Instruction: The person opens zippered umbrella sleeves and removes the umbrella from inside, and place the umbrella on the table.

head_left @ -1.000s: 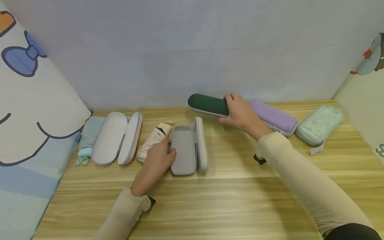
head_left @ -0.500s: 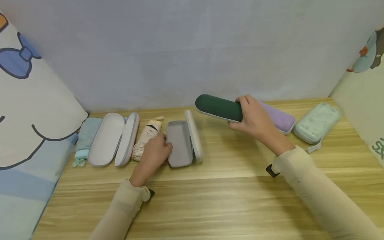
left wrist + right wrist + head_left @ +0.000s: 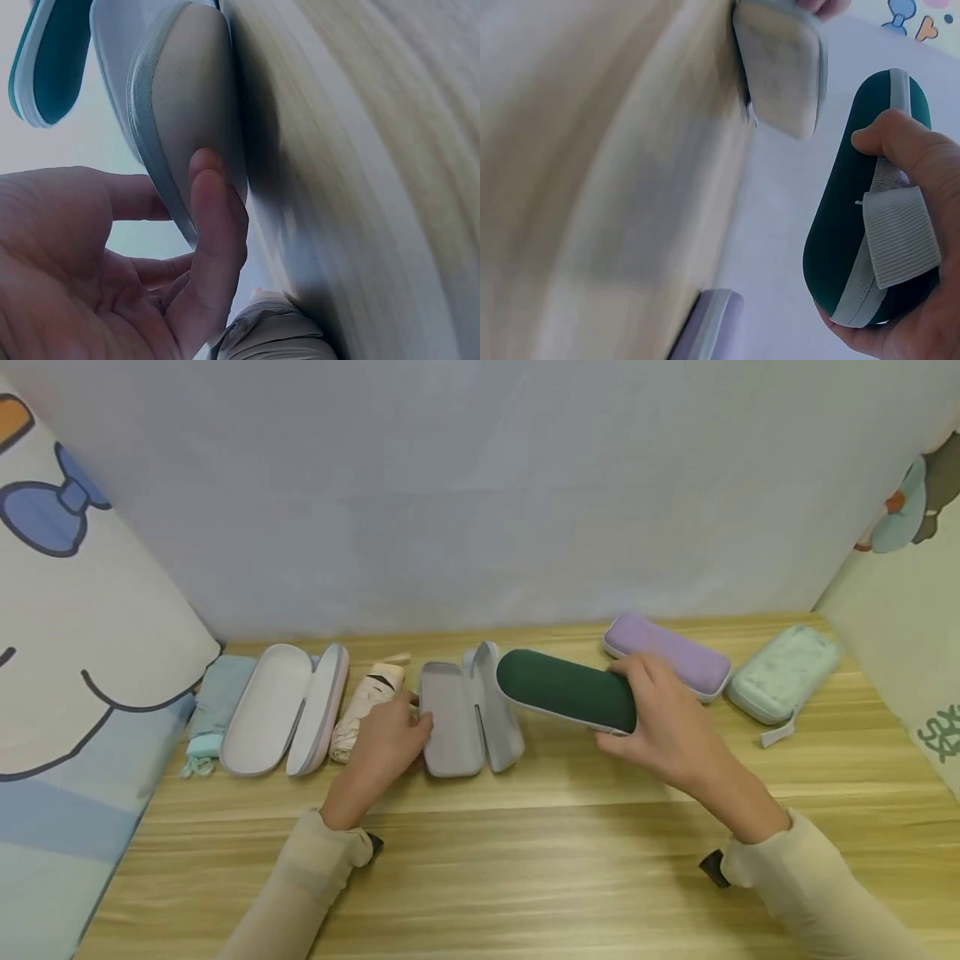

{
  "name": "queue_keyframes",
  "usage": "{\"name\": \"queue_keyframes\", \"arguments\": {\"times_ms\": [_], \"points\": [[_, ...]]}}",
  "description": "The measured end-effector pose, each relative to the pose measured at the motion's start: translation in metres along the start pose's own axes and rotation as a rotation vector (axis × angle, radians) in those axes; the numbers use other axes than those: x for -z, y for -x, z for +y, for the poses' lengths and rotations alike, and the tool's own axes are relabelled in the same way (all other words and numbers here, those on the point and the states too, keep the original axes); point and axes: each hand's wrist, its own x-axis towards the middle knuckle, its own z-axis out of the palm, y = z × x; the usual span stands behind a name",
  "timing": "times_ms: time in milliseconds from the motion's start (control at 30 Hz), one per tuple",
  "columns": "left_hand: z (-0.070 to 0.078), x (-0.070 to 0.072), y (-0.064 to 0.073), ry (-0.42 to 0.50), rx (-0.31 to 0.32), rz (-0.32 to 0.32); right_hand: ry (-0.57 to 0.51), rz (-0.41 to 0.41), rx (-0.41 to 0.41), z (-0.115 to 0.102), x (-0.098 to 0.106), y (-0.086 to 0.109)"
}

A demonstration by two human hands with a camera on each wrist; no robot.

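Two bare hands at work over a wood-grain table (image 3: 525, 860), seen from the head and both wrists. The right hand (image 3: 671, 727) grips a green case (image 3: 566, 689) round one end, thumb on one side and fingers on the other; the case is closed, raised off the table and slightly tilted, with a pale zipper band along its side and a ribbed light strap (image 3: 901, 236) near the palm, as the right wrist view shows. The left hand (image 3: 384, 737) holds an open grey case (image 3: 452, 722) in a narrow pinch at its left edge, a bent finger lying against the cream outer face. This grey case rests on the table, its lid (image 3: 502, 714) standing raised on the right side, near the free end of the green case; the wrist views show the two cases apart. Just left of the left hand lies a cream folded umbrella (image 3: 372, 697), followed by an open white case (image 3: 266, 714) with a pink outer lid and, at the far left, a blue-green folded umbrella (image 3: 222, 693). Beyond the right hand lie a closed purple case (image 3: 671, 656) and, just beside it, a mint case (image 3: 783, 677) with a short strap.
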Motion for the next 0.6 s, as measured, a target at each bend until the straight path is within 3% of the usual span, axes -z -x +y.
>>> {"name": "queue_keyframes", "arguments": {"times_ms": [267,600], "points": [[0.000,0.002,0.007,-0.035,-0.015,0.033,0.010,0.014,0.046,-0.015,-0.006,0.029],[0.002,0.006,0.034,-0.085,-0.112,0.199,0.033,-0.007,0.133,-0.034,-0.017,0.049]]}}
